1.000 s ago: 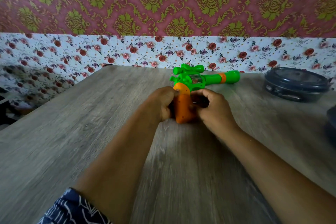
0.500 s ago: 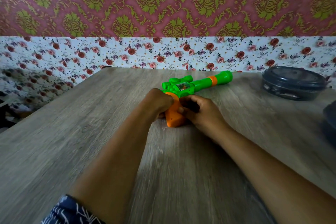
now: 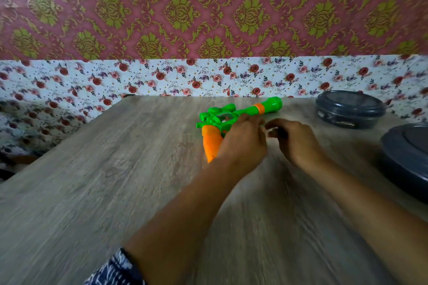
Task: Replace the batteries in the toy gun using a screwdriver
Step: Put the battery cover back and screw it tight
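Note:
The toy gun lies flat on the wooden table. It has a green body, an orange grip pointing toward me and a barrel aimed at the far right. My left hand lies over the gun's middle, just right of the grip, with its fingers curled on it. My right hand is just to the right, fingertips pinched around a small dark object that is too blurred to name. The fingertips of both hands nearly meet. No screwdriver is in view.
A round dark grey lidded container stands at the back right, and another sits at the right edge. A floral-papered wall runs along the table's far edge. The table's left edge drops off.
The gun went from upright on its grip to lying flat. My left hand crossed from the grip's left side to its right. My right hand drew away to the right with the dark object.

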A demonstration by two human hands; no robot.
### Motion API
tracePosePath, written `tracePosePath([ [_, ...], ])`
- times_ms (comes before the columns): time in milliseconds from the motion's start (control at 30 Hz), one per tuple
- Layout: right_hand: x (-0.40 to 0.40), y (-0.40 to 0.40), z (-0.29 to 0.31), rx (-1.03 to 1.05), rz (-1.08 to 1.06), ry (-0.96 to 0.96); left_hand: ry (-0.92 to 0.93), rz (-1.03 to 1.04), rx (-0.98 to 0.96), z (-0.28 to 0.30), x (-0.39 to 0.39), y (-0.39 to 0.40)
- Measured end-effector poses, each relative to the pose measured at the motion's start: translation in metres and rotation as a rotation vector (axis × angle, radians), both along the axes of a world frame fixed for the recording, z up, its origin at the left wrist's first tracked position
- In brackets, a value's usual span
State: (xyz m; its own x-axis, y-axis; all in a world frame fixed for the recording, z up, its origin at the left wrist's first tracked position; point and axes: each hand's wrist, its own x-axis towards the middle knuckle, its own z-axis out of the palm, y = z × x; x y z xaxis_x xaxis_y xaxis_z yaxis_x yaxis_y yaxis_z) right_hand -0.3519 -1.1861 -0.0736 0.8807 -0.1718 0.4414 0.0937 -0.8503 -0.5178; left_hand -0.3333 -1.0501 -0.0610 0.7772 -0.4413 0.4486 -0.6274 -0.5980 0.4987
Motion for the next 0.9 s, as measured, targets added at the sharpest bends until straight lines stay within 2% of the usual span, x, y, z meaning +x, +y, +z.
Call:
tracePosePath([
  [100,-0.028,-0.022,-0.007,-0.202,0.001,0.127,0.104,-0.109,0.19,-0.019,-0.007,-0.011],
  [233,-0.05,-0.026,-0.014,-0.29,0.002,0.199,0.159,-0.116,0.392,-0.034,-0.011,-0.02],
  [467,-0.053,-0.022,-0.013,-0.32,-0.005,0.229,0.157,-0.091,0.452,-0.04,-0.007,-0.019],
  [900,-0.052,-0.016,-0.009,-0.325,-0.007,0.224,0.15,-0.068,0.406,-0.041,-0.008,-0.018],
])
